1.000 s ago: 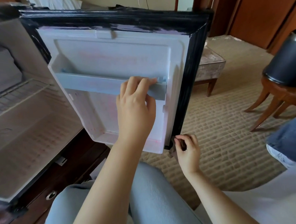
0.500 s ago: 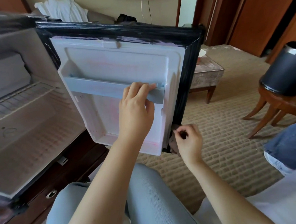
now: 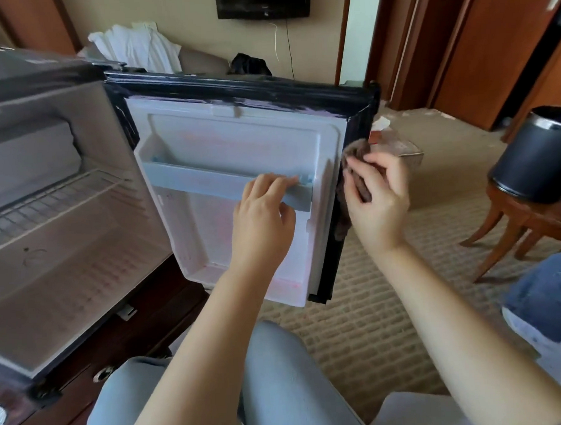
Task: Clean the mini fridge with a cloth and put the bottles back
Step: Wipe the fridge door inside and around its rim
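The mini fridge (image 3: 63,249) stands open on the left, its white inside bare with a wire shelf (image 3: 44,202). Its door (image 3: 236,143) swings out toward me, white inside with a black rim. My left hand (image 3: 263,219) grips the pale blue rail of the door shelf (image 3: 206,183), fingers hooked over its top. My right hand (image 3: 377,200) holds a brown cloth (image 3: 356,166) against the door's black outer edge, about halfway up. No bottles are in view.
A dark wooden cabinet (image 3: 142,330) carries the fridge. A low stool (image 3: 406,153) stands behind the door. A black bin (image 3: 536,153) sits on a wooden chair at the right. Beige carpet (image 3: 392,320) covers the floor. My knees in light trousers (image 3: 282,391) are below.
My right hand has slid the cloth up the door's black edge from the bottom corner to mid-height. My left hand stays on the shelf rail. The view has tilted up.
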Demonstrator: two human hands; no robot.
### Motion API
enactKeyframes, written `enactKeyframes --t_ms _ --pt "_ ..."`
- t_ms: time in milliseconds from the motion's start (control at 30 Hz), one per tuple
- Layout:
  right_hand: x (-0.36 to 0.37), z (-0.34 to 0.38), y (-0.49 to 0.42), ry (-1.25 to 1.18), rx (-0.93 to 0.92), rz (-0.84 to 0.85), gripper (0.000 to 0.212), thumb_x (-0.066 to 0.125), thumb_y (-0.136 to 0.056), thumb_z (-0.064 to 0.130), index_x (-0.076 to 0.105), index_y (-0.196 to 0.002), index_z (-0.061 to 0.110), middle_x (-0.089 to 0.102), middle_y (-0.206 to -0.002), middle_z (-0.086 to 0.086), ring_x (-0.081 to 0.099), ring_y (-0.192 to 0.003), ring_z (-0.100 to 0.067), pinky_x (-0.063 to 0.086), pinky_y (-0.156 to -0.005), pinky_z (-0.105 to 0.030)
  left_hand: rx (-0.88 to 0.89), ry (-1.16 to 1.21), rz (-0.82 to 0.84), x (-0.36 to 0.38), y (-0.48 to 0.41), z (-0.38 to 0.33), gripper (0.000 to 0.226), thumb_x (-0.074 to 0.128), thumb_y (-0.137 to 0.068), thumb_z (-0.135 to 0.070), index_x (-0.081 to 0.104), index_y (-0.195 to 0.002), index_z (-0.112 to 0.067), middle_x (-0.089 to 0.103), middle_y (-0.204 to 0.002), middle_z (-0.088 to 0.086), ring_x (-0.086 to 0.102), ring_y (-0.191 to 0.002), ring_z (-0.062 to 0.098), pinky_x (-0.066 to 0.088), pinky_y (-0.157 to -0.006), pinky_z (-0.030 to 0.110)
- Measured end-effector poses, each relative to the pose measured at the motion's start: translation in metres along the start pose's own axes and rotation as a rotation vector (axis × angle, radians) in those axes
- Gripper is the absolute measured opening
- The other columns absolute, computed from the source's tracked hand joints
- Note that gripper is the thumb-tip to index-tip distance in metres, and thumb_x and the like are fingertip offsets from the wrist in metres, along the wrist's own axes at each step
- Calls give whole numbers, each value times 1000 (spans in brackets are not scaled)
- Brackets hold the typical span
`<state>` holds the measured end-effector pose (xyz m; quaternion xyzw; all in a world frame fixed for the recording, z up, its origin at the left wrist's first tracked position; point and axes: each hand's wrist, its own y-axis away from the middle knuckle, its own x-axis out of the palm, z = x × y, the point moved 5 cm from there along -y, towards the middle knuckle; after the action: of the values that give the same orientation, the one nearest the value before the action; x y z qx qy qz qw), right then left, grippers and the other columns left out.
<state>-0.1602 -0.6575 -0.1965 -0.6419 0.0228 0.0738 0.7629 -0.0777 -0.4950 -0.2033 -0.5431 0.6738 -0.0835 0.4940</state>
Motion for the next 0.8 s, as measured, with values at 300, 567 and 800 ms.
enactKeyframes --t_ms 300,567,800 --pt "-6 -5 -17 32 18 188 14 69 -82 0 74 -95 4 61 -91 -12 58 -84 -25 50 -79 -30 0 -41 19 6 -14 -4 39 50 -82 2 65 -114 -14 57 -105 3 48 -103 26 48 -72 43" --pt "13 -7 -12 110 67 257 17 67 -83 2 73 -98 4 58 -89 -13 58 -82 -28 52 -72 -37 -41 -27 71 8 -18 -8 36 50 -88 -4 63 -118 -16 56 -112 2 46 -111 23 46 -78 40" --pt "10 -3 -17 111 150 339 18 65 -85 5 73 -101 5 59 -92 -11 58 -84 -29 51 -70 -36 -62 -43 115 10 -21 -8 36 48 -89 -5 62 -120 -18 53 -114 1 42 -113 21 47 -76 41"
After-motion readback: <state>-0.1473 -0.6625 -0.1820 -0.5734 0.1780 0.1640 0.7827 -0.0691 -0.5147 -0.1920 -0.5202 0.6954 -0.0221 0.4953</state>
